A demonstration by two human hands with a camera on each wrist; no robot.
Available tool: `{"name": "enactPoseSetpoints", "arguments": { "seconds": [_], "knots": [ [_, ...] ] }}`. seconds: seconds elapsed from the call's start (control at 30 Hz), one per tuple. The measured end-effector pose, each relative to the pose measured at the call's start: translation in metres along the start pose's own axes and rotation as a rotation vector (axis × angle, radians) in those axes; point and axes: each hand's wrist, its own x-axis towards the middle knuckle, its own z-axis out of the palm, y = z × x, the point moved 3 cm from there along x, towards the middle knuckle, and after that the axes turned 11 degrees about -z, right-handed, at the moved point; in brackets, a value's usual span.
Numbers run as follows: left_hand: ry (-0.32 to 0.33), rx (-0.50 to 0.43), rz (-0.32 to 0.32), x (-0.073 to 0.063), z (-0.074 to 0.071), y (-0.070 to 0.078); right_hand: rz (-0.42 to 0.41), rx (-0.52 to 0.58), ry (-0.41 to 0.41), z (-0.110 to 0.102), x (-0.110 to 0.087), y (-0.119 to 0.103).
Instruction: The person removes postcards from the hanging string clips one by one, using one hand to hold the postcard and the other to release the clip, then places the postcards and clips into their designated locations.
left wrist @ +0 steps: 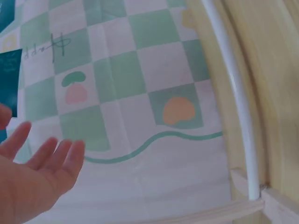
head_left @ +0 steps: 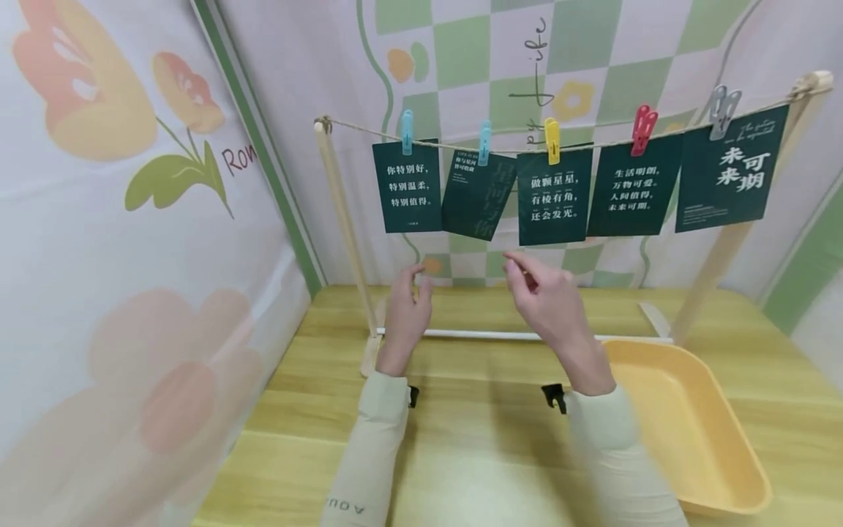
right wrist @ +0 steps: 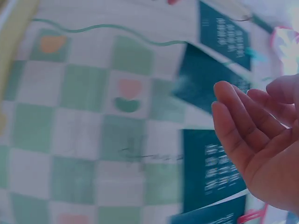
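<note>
Cards: five dark green cards (head_left: pixel 552 228) hanging in a row, each by one clip from the string (head_left: pixel 356 127).
Tilted card: the second from left, the tilted card (head_left: pixel 473 208), hangs askew under its blue clip (head_left: pixel 485 143); the others sit straighter.
Left hand: left hand (head_left: pixel 407 306) below the first two cards, fingers apart and loosely bent, holding nothing.
Right hand: right hand (head_left: pixel 552 300) just under the third card, fingers loosely curled together, nothing pinched.
String risk: a knuckle catching a card could set the whole string swinging, I'd guess, since everything shares it.
Clip risk: tilted card looks likeliest to slip or twist further; single off-level hold. Cause would be a bump or tug.
Tray: yellow tray (head_left: pixel 691 432) on the table (head_left: pixel 474 476), partly behind the right sleeve (head_left: pixel 609 424); a wide elbow could shove it.
Unclear: clip bite depth; whether tilted card touches its neighbours.
Wrist views: right one blurred, card print unreadable; left one cuts off the cards and part of the hand.
</note>
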Motion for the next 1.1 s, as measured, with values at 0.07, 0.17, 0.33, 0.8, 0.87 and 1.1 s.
{"name": "enactPoseSetpoints", "arguments": {
  "seconds": [0.07,0.17,0.33,0.8,0.87,1.1],
  "knots": [
    [0.076,-0.046,0.008,0.003,-0.005,0.003,-0.026,0.031,0.020,-0.006,0.015,-0.006],
    [0.155,-0.107,0.012,0.008,-0.014,0.007,-0.069,0.070,0.016,-0.009,0.040,-0.016],
    [0.207,-0.167,0.033,0.020,-0.032,0.020,-0.170,0.107,-0.023,-0.008,0.080,-0.029],
    [0.338,-0.157,0.074,0.047,-0.069,0.046,-0.147,0.116,-0.113,-0.004,0.177,-0.051],
    [0.330,-0.159,0.081,0.050,-0.072,0.048,-0.108,0.098,-0.144,-0.003,0.186,-0.052],
    [0.260,-0.201,0.032,0.059,-0.077,0.051,0.010,0.032,-0.308,0.012,0.209,-0.053]
  ]
}}
